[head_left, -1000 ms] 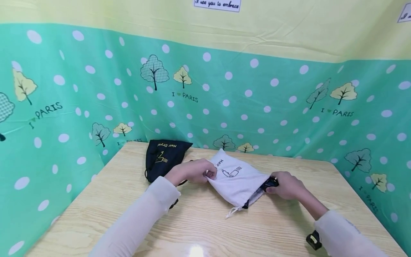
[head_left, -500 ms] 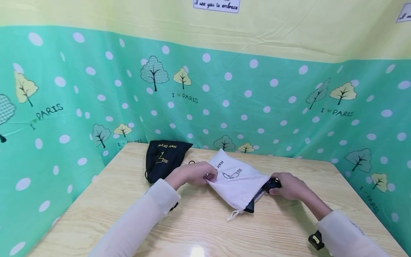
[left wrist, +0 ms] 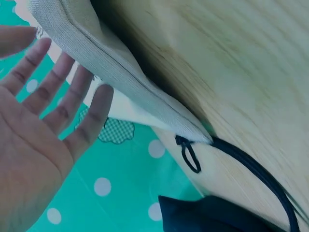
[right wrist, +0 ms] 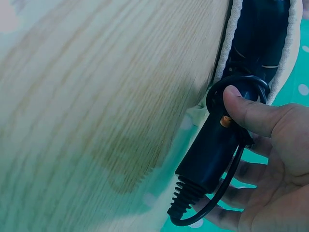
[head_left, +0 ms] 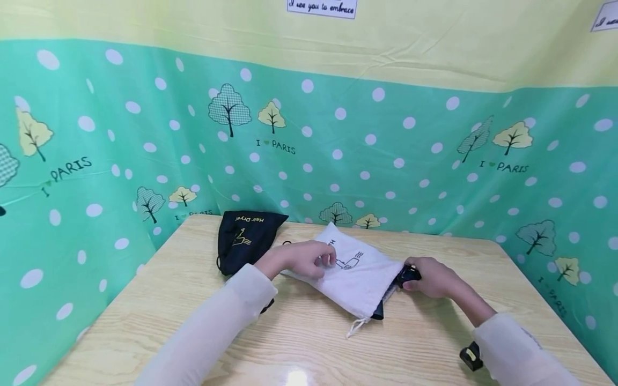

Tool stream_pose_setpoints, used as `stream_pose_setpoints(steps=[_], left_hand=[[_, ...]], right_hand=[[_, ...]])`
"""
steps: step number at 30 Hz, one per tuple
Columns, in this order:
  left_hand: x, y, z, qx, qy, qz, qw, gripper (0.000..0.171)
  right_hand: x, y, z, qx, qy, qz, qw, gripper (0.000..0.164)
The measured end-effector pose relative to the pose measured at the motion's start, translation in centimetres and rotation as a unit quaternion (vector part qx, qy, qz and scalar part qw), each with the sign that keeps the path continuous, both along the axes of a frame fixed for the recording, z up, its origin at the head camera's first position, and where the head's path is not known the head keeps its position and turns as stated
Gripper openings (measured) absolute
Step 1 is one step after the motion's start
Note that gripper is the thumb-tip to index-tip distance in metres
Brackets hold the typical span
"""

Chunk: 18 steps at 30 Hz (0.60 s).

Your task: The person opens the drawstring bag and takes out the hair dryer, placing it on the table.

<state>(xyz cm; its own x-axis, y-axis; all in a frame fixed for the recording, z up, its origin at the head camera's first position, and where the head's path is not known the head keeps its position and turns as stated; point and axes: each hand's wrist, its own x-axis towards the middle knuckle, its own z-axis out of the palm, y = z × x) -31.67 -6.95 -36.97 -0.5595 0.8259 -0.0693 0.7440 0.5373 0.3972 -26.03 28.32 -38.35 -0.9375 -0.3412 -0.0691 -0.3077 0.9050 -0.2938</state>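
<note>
A white cloth drawstring bag (head_left: 357, 287) printed with a hair dryer drawing lies on the table, its mouth toward the right. My right hand (head_left: 432, 277) grips a black hair dryer at that mouth. In the right wrist view the thumb presses on the dryer's handle (right wrist: 207, 154), where its cord loops; the upper part is inside the bag. Another piece of black shows at the mouth near the white drawstring. Over the bag's left end is my left hand (head_left: 309, 259), holding nothing. The left wrist view shows its fingers (left wrist: 60, 113) extended beside the bag's edge (left wrist: 120, 72).
A black drawstring bag (head_left: 247, 241) lettered "Hair Dryer" lies at the table's back left, behind my left hand. A black cord (left wrist: 256, 166) curves near the white bag's corner. Patterned curtain (head_left: 309, 145) encloses the wooden table (head_left: 309, 348).
My left hand has let go of the white bag's left edge and shifted slightly right over it. The bag's left end has dropped flatter. My right hand keeps its grip on the dryer.
</note>
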Motion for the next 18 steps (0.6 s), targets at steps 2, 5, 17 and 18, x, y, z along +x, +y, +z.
stream_pose_setpoints(steps=[2, 5, 17, 18], left_hand=[[-0.4, 0.5, -0.2, 0.003, 0.018, 0.008, 0.9998, 0.027], [-0.9, 1.4, -0.4, 0.008, 0.036, 0.023, 0.9991, 0.027], [-2.5, 4.7, -0.8, 0.024, 0.087, 0.08, 0.9927, 0.038], [-2.5, 5.0, -0.9, 0.019, 0.093, 0.087, 0.9917, 0.041]], right_hand=[[0.0, 0.0, 0.0, -0.001, -0.002, 0.002, 1.0, 0.051], [-0.1, 0.0, 0.0, -0.002, -0.003, 0.003, 1.0, 0.05], [-0.2, 0.2, 0.0, -0.007, -0.006, 0.015, 1.0, 0.051], [-0.2, 0.2, 0.0, -0.007, -0.007, 0.015, 1.0, 0.051]])
